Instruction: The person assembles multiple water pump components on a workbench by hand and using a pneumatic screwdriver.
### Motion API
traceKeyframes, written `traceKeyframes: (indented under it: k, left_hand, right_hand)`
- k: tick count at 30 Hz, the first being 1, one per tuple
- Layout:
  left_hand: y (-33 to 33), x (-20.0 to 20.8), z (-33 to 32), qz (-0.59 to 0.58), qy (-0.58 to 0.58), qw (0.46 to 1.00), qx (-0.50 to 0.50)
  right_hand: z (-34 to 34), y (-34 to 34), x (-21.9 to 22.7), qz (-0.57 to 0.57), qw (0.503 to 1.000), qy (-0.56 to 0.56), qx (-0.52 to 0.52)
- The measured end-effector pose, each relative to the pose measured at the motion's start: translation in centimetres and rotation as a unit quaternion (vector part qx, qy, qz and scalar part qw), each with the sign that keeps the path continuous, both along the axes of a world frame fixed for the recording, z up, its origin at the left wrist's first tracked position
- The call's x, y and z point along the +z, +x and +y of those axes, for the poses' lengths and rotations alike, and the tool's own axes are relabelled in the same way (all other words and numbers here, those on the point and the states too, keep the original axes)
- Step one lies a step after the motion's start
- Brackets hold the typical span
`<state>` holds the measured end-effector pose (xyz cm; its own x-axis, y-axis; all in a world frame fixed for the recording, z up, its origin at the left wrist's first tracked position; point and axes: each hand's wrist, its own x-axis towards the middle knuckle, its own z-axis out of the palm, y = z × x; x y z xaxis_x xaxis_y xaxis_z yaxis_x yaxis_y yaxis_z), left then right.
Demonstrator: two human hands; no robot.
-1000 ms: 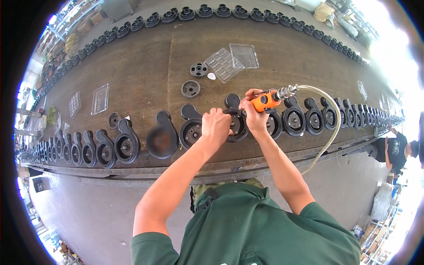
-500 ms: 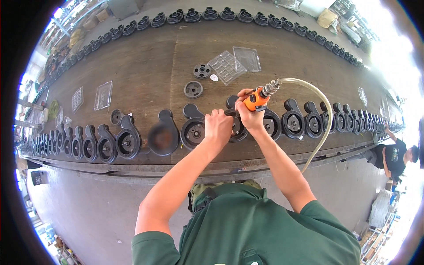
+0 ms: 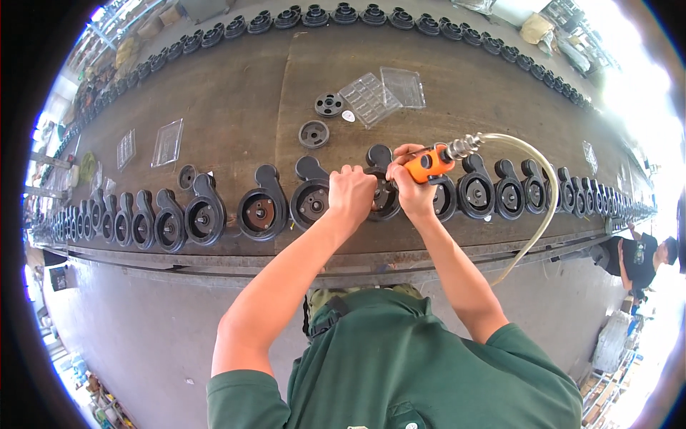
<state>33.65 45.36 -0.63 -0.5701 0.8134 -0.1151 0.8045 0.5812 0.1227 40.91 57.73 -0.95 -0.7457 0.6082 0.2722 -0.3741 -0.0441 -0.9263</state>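
Note:
My right hand [image 3: 412, 184] is wrapped around an orange air tool [image 3: 429, 164], whose metal hose fitting points up and to the right. Its working end is hidden by my fingers, over a black round housing [image 3: 386, 201] with a stubby arm. My left hand [image 3: 352, 194] rests at the left side of that same housing, fingers curled and pinched together; what they hold, if anything, is hidden. Just left of it stands another black round housing [image 3: 309, 203], partly covered by my wrist. One with a brownish inner disc [image 3: 259, 214] sits further left.
Along the near table edge [image 3: 236, 263] runs a long row of similar housings, with a second row [image 3: 314, 16] on the far side. Loose black discs [image 3: 314, 134] and clear plastic trays [image 3: 370, 100] lie mid-table. A pale air hose [image 3: 544, 214] loops at right. Another person [image 3: 636, 261] stands far right.
The air tool and my right hand have shifted slightly right, and the hose loop has moved right with them. My left hand stays at the same housing. The view has tilted a little.

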Motion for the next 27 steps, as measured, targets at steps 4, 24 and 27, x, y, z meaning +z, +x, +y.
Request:
traceKeyframes:
  k: [4,24,27]
  left_hand:
    - [0.0,-0.1,-0.1,0.005,0.021,1.000,-0.001]
    - [11.0,-2.5,-3.0,-0.600,0.376,0.523,0.475]
    - [9.4,-4.2,-1.0,-0.598,0.422,0.450,0.512]
  right_hand:
    - [-0.6,1.4,-0.6,0.003,1.000,-0.027,-0.006]
    - [-0.6,-1.0,-0.2,-0.017,0.999,-0.006,0.037]
    - [-1.3,-1.7,-0.2,0.006,0.998,-0.008,0.059]
